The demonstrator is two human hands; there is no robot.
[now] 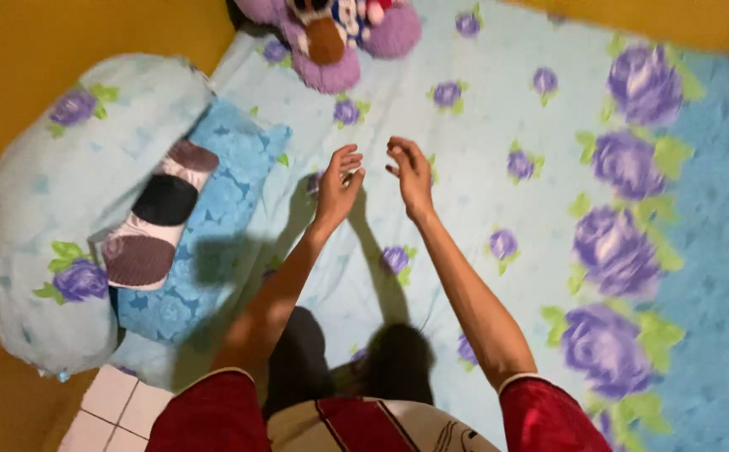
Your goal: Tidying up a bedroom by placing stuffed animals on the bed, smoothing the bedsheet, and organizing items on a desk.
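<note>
Your left hand (337,186) and right hand (410,172) hover close together above the pale blue cotton bedsheet printed with purple roses (473,192), fingers loosely spread and curled, holding nothing. The sheet lies flat across the mattress directly beneath both hands, its darker blue band with large roses running along the right edge. Judged from its folds, it is light, soft and limp; it will likely drape and bunch, so pinch it at an edge or corner rather than mid-panel. At the bed's left edge lies a rounded pillow in matching rose fabric (54,209), with a grey, black and white striped cushion (157,219) against a blue floral pillow (230,209). A purple plush toy (331,38) sits at the far edge.
</note>
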